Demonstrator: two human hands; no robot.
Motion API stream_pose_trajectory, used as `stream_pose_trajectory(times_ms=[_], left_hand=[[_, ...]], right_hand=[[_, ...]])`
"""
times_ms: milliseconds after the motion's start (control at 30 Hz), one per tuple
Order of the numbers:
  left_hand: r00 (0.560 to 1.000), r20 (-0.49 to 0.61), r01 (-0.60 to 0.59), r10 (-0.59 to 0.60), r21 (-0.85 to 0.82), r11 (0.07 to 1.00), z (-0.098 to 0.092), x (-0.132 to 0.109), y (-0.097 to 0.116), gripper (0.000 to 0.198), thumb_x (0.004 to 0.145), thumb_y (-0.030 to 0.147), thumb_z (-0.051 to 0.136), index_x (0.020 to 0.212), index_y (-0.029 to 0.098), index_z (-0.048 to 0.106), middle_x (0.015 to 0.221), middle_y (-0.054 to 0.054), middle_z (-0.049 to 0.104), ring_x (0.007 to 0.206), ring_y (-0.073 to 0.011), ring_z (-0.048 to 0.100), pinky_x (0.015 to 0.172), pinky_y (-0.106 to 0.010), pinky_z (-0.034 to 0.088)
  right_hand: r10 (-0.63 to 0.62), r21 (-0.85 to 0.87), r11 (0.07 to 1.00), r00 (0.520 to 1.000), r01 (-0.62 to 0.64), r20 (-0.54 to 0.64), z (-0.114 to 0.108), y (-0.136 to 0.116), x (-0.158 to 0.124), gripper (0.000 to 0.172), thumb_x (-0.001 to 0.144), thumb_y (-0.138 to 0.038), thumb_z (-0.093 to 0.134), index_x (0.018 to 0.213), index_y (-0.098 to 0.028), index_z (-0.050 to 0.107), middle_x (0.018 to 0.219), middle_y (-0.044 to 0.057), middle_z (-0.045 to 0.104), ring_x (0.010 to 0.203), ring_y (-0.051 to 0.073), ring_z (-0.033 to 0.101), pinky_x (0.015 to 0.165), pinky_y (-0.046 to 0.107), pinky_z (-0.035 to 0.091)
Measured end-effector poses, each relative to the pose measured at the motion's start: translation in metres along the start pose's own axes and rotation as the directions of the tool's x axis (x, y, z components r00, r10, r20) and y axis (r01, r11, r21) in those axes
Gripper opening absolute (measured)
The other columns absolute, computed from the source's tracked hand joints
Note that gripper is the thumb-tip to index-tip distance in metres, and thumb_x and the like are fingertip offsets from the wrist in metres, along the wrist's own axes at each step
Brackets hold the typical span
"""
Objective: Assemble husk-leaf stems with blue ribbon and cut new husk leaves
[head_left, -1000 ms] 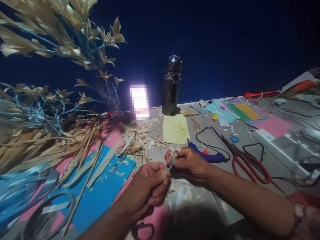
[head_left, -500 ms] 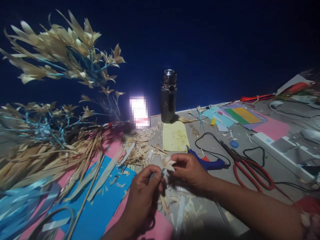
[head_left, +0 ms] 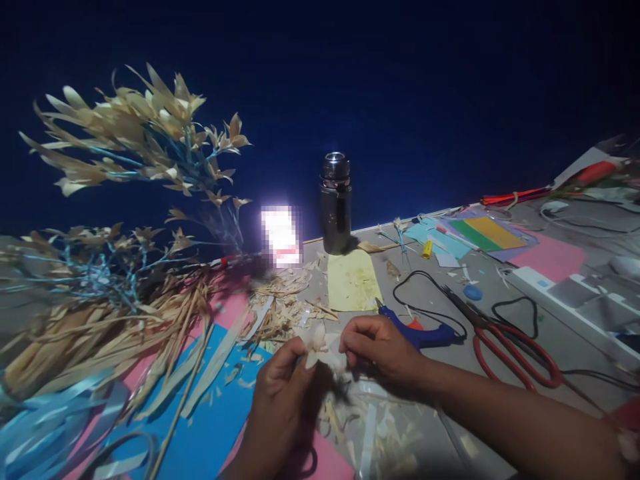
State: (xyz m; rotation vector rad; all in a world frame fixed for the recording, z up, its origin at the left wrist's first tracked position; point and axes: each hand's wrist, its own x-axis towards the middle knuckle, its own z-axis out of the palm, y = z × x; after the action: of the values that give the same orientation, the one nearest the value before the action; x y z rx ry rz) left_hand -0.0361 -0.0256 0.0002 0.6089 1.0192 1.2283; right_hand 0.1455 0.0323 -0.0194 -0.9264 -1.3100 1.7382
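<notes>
Parted since the earlier frame, left hand (head_left: pixel 280 390) and right hand (head_left: pixel 386 347) stand a little apart: the left pinches the flower (head_left: pixel 317 345) between thumb and forefinger, petals splayed just beyond the tips, its long axis unclear with the base hidden. Right of the flower, near but not touching, the right's fingers curl nearly together; whether they hold anything, I cannot tell.

passage: over yellow paper (head_left: pixel 353 283), flask (head_left: pixel 337 223) blocking far end | narrow gap: between flower (head_left: pixel 316 345) and right hand (head_left: pixel 379 348) | right obstacles: glue gun (head_left: pixel 431 335), scissors (head_left: pixel 483 325) | far-left obstacle: leafy branches (head_left: pixel 163 123)
</notes>
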Motion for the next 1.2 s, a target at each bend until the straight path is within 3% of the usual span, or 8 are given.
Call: stream_pose_trajectory(times_ms=[100, 300, 667, 900, 933, 1033, 1100, 1200], left_hand=[[0.998, 0.043, 0.048, -0.045, -0.086, 0.995, 0.0, 0.005, 0.001, 0.031, 0.071, 0.037, 0.089, 0.078, 0.018, 0.066, 0.067, 0.0, 0.067, 0.061, -0.0127, 0.059, 0.06, -0.024, 0.048], [0.988, 0.11, 0.13, -0.111, -0.182, 0.975, -0.001, 0.011, 0.003, 0.03, 0.076, 0.029, 0.087, 0.078, 0.017, 0.059, 0.063, 0.003, 0.059, 0.048, -0.0055, 0.043, 0.049, -0.019, 0.033], [0.972, 0.168, 0.195, -0.167, -0.17, 0.966, -0.007, 0.012, -0.003, 0.027, 0.088, 0.033, 0.076, 0.075, 0.016, 0.059, 0.047, 0.007, 0.043, 0.044, -0.0043, 0.029, 0.049, -0.02, 0.021], [0.99, 0.009, 0.141, -0.141, -0.13, 0.981, -0.007, 0.015, 0.004, 0.031, 0.075, 0.031, 0.087, 0.077, 0.015, 0.06, 0.052, 0.008, 0.044, 0.044, -0.0023, 0.028, 0.047, -0.018, 0.019], [0.991, -0.022, 0.129, -0.133, -0.132, 0.983, -0.007, 0.015, 0.006, 0.033, 0.073, 0.031, 0.089, 0.077, 0.015, 0.06, 0.053, 0.008, 0.045, 0.044, -0.0018, 0.027, 0.046, -0.017, 0.019], [0.992, -0.069, 0.101, -0.109, -0.119, 0.988, -0.008, 0.017, 0.009, 0.034, 0.073, 0.032, 0.089, 0.077, 0.016, 0.059, 0.052, 0.009, 0.045, 0.043, -0.0016, 0.027, 0.045, -0.017, 0.019], [0.991, -0.062, 0.113, -0.12, -0.106, 0.988, -0.009, 0.018, 0.01, 0.035, 0.074, 0.034, 0.088, 0.076, 0.017, 0.058, 0.049, 0.01, 0.041, 0.041, -0.0023, 0.027, 0.044, -0.017, 0.019], [0.989, -0.065, 0.129, -0.137, -0.115, 0.985, -0.011, 0.021, 0.011, 0.037, 0.07, 0.033, 0.09, 0.077, 0.018, 0.057, 0.048, 0.01, 0.042, 0.04, -0.0028, 0.028, 0.043, -0.017, 0.021]], right_hand=[[0.006, -0.045, 0.999, 1.0, -0.007, -0.013, 0.003, -0.003, -0.001, 0.03, 0.08, -0.043, 0.079, 0.073, -0.015, 0.071, 0.062, 0.0, 0.064, 0.056, 0.011, 0.054, 0.054, 0.023, 0.04], [0.053, -0.042, 0.998, 0.999, -0.053, -0.005, 0.006, -0.002, 0.0, 0.03, 0.077, -0.042, 0.079, 0.07, -0.015, 0.068, 0.058, -0.001, 0.063, 0.05, 0.01, 0.05, 0.049, 0.022, 0.036], [0.087, 0.059, 0.995, 0.996, -0.086, -0.003, 0.007, 0.003, 0.0, 0.035, 0.071, -0.047, 0.084, 0.072, -0.017, 0.067, 0.059, -0.001, 0.062, 0.053, 0.011, 0.052, 0.053, 0.024, 0.042], [0.042, -0.316, 0.949, 0.992, -0.003, 0.119, -0.011, -0.036, -0.006, 0.019, 0.085, -0.036, 0.069, 0.076, -0.018, 0.067, 0.065, -0.001, 0.061, 0.059, 0.016, 0.053, 0.057, 0.028, 0.041], [0.015, -0.391, 0.92, 0.991, 0.037, 0.13, -0.018, -0.049, -0.01, 0.013, 0.083, -0.028, 0.071, 0.075, -0.018, 0.069, 0.067, 0.0, 0.063, 0.064, 0.016, 0.055, 0.061, 0.028, 0.04], [-0.018, -0.851, 0.481, 0.973, 0.212, 0.232, -0.042, -0.08, -0.03, 0.011, 0.092, -0.02, 0.06, 0.089, -0.02, 0.071, 0.086, 0.003, 0.071, 0.081, 0.02, 0.062, 0.075, 0.031, 0.042], [-0.008, -0.964, 0.203, 0.985, 0.172, 0.174, -0.059, -0.087, -0.046, 0.015, 0.092, -0.015, 0.055, 0.093, -0.019, 0.069, 0.093, 0.006, 0.07, 0.085, 0.021, 0.063, 0.076, 0.032, 0.042], [0.046, -0.997, 0.005, 0.996, 0.075, 0.075, -0.077, -0.079, -0.065, 0.024, 0.09, -0.008, 0.051, 0.106, -0.017, 0.067, 0.104, 0.011, 0.066, 0.091, 0.024, 0.063, 0.076, 0.032, 0.042]])
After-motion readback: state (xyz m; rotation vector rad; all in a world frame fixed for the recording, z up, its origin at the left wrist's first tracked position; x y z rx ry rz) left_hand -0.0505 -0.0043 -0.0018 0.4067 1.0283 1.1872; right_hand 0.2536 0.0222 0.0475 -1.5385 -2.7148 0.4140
